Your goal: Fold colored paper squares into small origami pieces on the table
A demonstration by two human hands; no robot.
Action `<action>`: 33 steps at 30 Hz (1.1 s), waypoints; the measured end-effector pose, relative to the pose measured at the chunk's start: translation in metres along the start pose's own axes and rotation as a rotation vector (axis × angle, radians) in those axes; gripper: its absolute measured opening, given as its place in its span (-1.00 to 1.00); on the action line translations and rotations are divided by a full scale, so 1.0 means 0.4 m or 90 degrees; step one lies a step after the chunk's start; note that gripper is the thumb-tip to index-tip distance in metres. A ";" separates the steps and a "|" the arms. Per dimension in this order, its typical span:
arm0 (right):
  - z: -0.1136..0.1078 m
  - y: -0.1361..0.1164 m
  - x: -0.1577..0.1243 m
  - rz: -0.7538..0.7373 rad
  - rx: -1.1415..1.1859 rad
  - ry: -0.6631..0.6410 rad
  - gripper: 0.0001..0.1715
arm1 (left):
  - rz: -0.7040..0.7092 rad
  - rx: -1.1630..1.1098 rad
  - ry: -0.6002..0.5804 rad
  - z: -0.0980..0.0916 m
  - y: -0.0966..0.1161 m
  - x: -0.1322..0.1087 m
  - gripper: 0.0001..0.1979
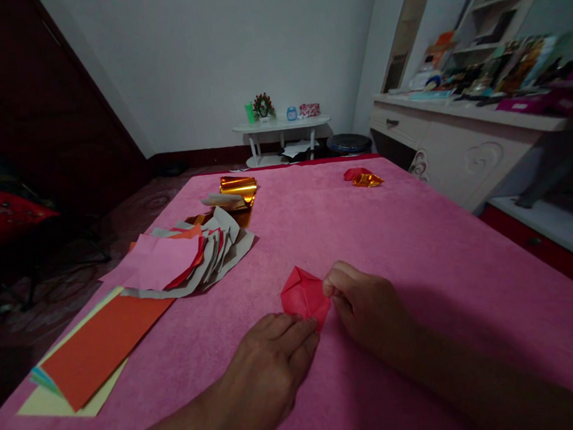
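A small folded red paper [303, 295] lies on the pink tablecloth [419, 243] in front of me. My right hand [370, 311] pinches its right edge with thumb and forefinger pressed together. My left hand [274, 363] rests palm down with its fingertips pressing the paper's lower left corner.
To the left lie a fan of pink, red and grey paper sheets [190, 257] and an orange sheet [102, 345] on yellow ones. Gold foil [238, 189] and a red and gold folded piece [363, 177] sit at the far edge. A white cabinet [462, 153] stands on the right.
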State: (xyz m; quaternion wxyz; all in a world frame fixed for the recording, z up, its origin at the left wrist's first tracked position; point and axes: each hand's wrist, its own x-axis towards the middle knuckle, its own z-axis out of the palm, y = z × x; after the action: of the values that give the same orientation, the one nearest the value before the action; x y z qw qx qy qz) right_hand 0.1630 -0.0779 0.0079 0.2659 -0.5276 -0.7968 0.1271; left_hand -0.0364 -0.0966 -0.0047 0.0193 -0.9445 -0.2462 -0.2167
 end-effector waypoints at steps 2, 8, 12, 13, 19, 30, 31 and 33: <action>0.003 -0.014 -0.011 -0.019 0.045 -0.040 -0.85 | 0.001 0.002 0.001 0.000 0.000 0.002 -0.69; 0.014 -0.009 -0.006 0.027 0.092 -0.151 -0.90 | -0.010 -0.032 0.013 -0.005 0.001 -0.001 -0.69; 0.011 -0.011 -0.006 -0.011 0.051 -0.182 -0.84 | -0.055 -0.147 0.111 -0.029 -0.029 -0.001 -0.73; 0.009 -0.017 -0.010 -0.021 0.029 -0.190 -0.82 | -0.083 -0.174 0.149 -0.035 -0.043 0.001 -0.73; 0.003 -0.062 -0.034 -0.103 -0.108 -0.210 -0.92 | -0.206 -0.216 0.137 -0.035 -0.146 0.013 -0.63; 0.015 -0.056 -0.042 -0.177 -0.192 -0.179 -0.89 | -0.046 -0.225 0.012 -0.030 -0.153 0.001 -0.56; 0.017 -0.057 -0.043 -0.183 -0.196 -0.171 -0.89 | -0.041 -0.228 0.005 -0.032 -0.151 0.001 -0.55; 0.020 -0.056 -0.045 -0.204 -0.210 -0.149 -0.87 | -0.035 -0.226 -0.003 -0.037 -0.148 0.002 -0.54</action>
State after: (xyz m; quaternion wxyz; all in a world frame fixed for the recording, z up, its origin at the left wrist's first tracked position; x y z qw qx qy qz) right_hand 0.1466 -0.1029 0.0069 0.0988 -0.4127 -0.9054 0.0119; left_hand -0.0697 -0.0466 0.0047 -0.1542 -0.9266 -0.2295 -0.2548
